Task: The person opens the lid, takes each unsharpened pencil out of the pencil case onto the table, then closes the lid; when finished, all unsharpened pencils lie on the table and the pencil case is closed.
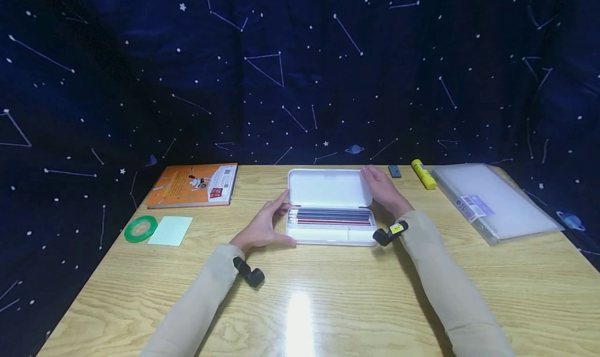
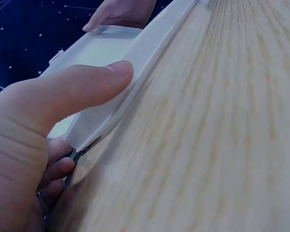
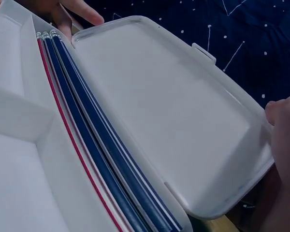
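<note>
A white pencil case (image 1: 316,235) lies on the table with its lid (image 1: 328,188) tilted up at the back. Several pencils (image 3: 87,130), dark blue and red, lie side by side in its long rear compartment; the front compartments hold nothing. My left hand (image 1: 264,227) grips the case's left end, thumb on the front wall and fingers curled by the hinge side, as the left wrist view shows. With my right hand (image 1: 385,193) I hold the lid's right end, thumb at its upper corner; the fingers behind it are hidden.
On the left are an orange book (image 1: 192,185), a green tape roll (image 1: 140,229) and pale green sticky notes (image 1: 171,230). A dark blue eraser (image 1: 395,171), yellow glue stick (image 1: 423,174) and clear plastic folder (image 1: 497,201) lie to the right. A starry curtain (image 1: 300,76) hangs behind the table.
</note>
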